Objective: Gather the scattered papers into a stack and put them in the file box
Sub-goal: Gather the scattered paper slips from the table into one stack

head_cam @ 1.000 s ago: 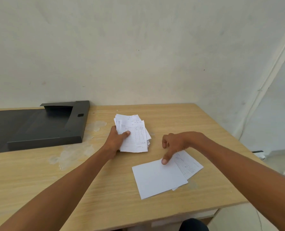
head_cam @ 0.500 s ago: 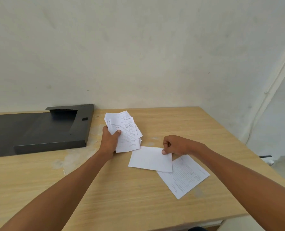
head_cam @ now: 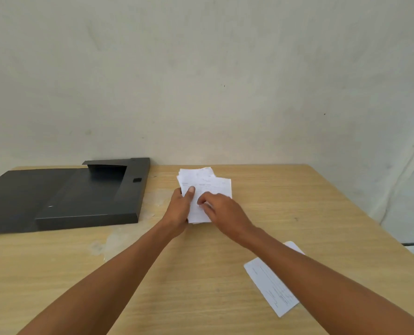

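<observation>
Since earlier: right hand [head_cam: 221, 209] has carried a sheet onto the stack [head_cam: 207, 189] | grip: left hand [head_cam: 180, 209] clamps stack, thumb on top; right fingers rest closed on it | stack near box [head_cam: 90, 197]; one sheet [head_cam: 271, 286] remains on table [head_cam: 201, 274] | handling: light, floppy, slippery; pinch an edge

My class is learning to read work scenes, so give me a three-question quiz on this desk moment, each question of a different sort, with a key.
1. True or false: the file box lies open on the table.
2. Which hand grips the paper stack with its thumb on top? A left hand B right hand
3. Fill in: one loose sheet lies partly under the right ____.

Key: 1 true; 2 A; 3 forearm.
</observation>
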Motion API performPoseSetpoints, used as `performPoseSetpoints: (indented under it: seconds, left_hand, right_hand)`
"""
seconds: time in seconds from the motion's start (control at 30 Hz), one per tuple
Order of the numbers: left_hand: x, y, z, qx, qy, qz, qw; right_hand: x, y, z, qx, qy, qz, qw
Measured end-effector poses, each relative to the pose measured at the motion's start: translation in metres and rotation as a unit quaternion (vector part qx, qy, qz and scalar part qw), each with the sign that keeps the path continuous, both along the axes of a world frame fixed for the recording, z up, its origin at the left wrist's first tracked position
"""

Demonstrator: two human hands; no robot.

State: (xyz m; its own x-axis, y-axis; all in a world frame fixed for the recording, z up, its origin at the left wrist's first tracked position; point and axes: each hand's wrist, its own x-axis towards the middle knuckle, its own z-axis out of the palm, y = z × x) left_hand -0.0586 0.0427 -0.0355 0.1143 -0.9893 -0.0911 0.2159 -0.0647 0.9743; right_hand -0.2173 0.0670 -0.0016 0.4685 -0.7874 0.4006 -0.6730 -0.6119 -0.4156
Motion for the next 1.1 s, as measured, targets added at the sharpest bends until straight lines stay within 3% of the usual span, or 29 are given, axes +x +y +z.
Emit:
performPoseSetpoints:
  seconds: [0.13,0.2,0.27,0.3,0.37,0.43,0.57,0.97,1.03,1.1]
  left_hand:
    - [0.005,0.002,-0.006,-0.025,-0.049,-0.033,0.998]
    - [0.008,-0.002,-0.013,-0.002,-0.057,0.003,0.998]
    - [0.007,-0.003,-0.016,0.015,-0.045,0.016,0.999]
    - [0.006,-0.003,-0.016,0.027,-0.041,0.012,0.999]
    - [0.002,0.0,-0.013,0.044,-0.037,0.008,0.998]
    - [-0.002,-0.001,-0.013,0.048,-0.035,0.014,0.998]
    - [-0.008,0.0,-0.013,0.048,-0.042,0.015,0.998]
    - [-0.01,0.018,-0.006,0.045,-0.036,0.02,0.998]
    - [-0.011,0.02,-0.004,0.038,-0.038,0.018,0.998]
    - [-0.012,0.022,-0.002,0.035,-0.036,0.013,0.999]
  right_hand:
    - [-0.014,0.007,-0.004,0.141,-0.088,0.065,0.984]
    - [-0.034,0.004,0.002,0.121,-0.06,0.065,0.989]
    - [-0.062,-0.002,0.008,0.118,0.024,0.037,0.992]
    - [-0.078,-0.004,0.013,0.164,0.079,0.026,0.983]
    - [-0.106,-0.004,0.024,0.287,0.184,0.009,0.94]
    - [-0.127,0.0,0.028,0.348,0.265,-0.003,0.899]
    - [-0.138,0.012,0.02,0.337,0.362,0.011,0.869]
    - [-0.125,0.01,0.009,0.351,0.196,0.009,0.916]
    - [-0.118,0.008,0.02,0.359,0.064,0.009,0.931]
    - [-0.105,-0.001,0.031,0.381,-0.111,-0.019,0.918]
